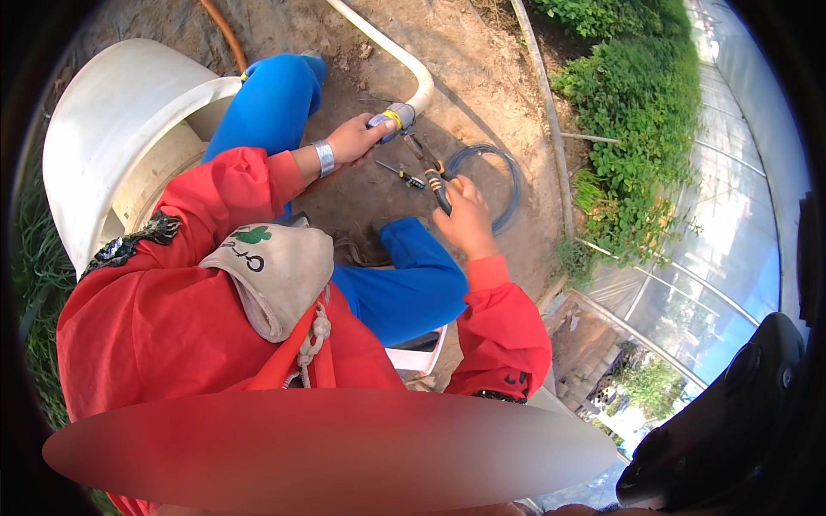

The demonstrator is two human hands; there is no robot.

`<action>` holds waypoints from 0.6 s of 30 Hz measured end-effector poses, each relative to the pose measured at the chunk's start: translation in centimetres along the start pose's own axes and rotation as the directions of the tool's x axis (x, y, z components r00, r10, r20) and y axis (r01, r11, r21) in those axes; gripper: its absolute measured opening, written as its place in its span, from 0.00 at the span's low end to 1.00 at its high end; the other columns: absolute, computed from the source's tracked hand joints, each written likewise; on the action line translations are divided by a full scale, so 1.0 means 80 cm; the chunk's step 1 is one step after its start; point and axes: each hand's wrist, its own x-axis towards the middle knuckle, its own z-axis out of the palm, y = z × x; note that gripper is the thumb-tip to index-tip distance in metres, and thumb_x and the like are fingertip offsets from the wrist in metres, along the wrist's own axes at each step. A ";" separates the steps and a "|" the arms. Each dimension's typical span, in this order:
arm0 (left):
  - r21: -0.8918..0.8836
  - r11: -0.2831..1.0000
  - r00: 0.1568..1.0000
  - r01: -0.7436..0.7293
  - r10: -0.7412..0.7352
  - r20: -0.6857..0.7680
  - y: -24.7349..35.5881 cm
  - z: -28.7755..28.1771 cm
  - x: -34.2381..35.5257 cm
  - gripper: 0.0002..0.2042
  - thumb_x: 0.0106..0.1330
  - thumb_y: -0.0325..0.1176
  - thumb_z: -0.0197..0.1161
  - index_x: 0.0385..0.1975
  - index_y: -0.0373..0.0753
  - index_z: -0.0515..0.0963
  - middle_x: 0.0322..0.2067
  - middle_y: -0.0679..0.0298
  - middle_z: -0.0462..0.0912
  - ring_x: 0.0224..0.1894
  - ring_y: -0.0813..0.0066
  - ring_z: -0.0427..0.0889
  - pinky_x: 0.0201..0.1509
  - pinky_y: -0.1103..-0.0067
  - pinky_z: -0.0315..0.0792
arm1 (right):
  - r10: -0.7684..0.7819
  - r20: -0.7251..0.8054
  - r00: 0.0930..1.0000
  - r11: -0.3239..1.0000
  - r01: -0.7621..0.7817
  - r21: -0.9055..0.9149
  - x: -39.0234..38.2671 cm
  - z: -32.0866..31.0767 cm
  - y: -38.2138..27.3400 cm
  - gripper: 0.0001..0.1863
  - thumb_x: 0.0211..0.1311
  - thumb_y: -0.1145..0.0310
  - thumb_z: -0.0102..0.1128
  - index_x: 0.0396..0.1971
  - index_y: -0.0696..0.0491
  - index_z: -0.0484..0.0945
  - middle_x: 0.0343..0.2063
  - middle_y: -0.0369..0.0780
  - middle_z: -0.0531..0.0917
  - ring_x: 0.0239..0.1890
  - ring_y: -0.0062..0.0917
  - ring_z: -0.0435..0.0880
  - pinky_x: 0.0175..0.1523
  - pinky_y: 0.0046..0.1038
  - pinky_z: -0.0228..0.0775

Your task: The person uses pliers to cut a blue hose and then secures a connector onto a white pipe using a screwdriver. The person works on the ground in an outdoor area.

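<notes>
Holding, one joint (399, 113), grey with a yellow band, at the end of the white hose (405, 62): your left hand (348, 141), fingers closed around its near end, back of the hand upward, forearm slanting in from lower left, silver wristband (324, 157) on the wrist; one pair of pliers (437, 186), black and orange grips: your right hand (465, 211), fingers wrapped round the handles, forearm rising from below, hand angled forward and left; position of joint: ahead and to the left of your right fingers, within your left ones, the nearer hand; long axis: lower left to upper right, pliers roughly crosswise, tips just beside it, contact not possible to tell; also, on the ground (482, 103), one screwdriver (401, 175) between your hands, one wire coil (515, 185) beyond your right hand
</notes>
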 end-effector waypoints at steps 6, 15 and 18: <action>0.006 1.000 1.000 0.008 -0.008 -0.004 0.002 0.003 -0.001 0.27 0.68 0.55 0.53 0.51 0.34 0.68 0.15 0.69 0.68 0.11 0.82 0.66 0.12 0.83 0.62 | 0.001 0.023 1.000 0.997 -0.003 0.078 0.000 0.012 0.001 0.28 0.49 0.63 0.61 0.55 0.47 0.75 0.59 0.52 0.68 0.59 0.47 0.68 0.63 0.43 0.59; 0.035 0.999 1.000 -0.004 0.004 0.010 0.004 0.003 -0.006 0.27 0.68 0.57 0.52 0.52 0.36 0.69 0.16 0.68 0.69 0.12 0.83 0.67 0.13 0.83 0.62 | 0.016 -0.078 0.997 0.992 -0.006 0.127 0.000 0.021 -0.005 0.29 0.47 0.68 0.62 0.55 0.46 0.74 0.53 0.50 0.72 0.55 0.47 0.71 0.59 0.40 0.65; 0.011 1.000 1.000 -0.022 0.022 0.003 0.006 0.003 -0.008 0.26 0.68 0.55 0.54 0.48 0.34 0.69 0.15 0.68 0.70 0.11 0.82 0.68 0.13 0.81 0.62 | 0.028 -0.065 0.998 0.992 -0.020 0.127 0.007 0.016 -0.002 0.34 0.46 0.69 0.63 0.60 0.46 0.68 0.50 0.48 0.73 0.53 0.45 0.72 0.57 0.39 0.67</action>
